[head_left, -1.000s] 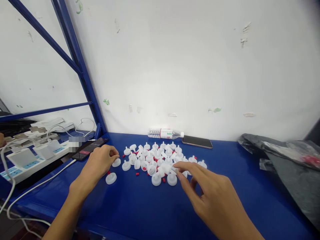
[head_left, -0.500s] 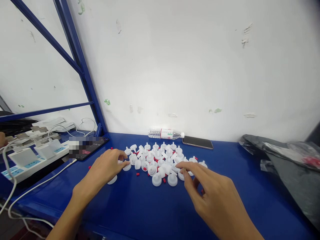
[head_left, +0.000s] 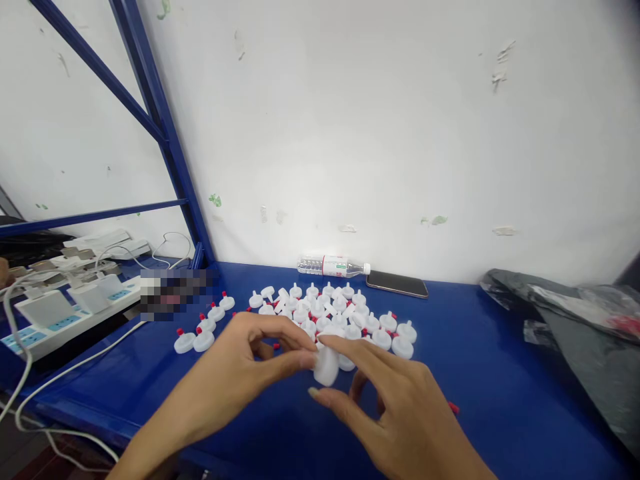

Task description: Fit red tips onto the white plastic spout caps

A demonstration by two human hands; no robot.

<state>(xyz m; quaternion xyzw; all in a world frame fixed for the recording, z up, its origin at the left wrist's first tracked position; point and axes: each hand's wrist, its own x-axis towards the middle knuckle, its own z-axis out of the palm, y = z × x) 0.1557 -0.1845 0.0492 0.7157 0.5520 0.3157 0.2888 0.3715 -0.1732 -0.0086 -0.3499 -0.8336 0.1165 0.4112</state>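
Blue tabletop (head_left: 280, 427), white caps (head_left: 317, 308), scuffed wall (head_left: 375, 133)

Left grip (head_left: 250, 353) is just a plain bare hand, slim fingers, and the wrist runs into a slender bare forearm (head_left: 170, 427) that's uncovered right down to the edge of the shot. Right grip (head_left: 395, 400) is pretty much the same deal: bare fingers, bare wrist, thumbnail (head_left: 313, 393) visible at the tip. Finer skin detail's kinda too soft to read tbh.
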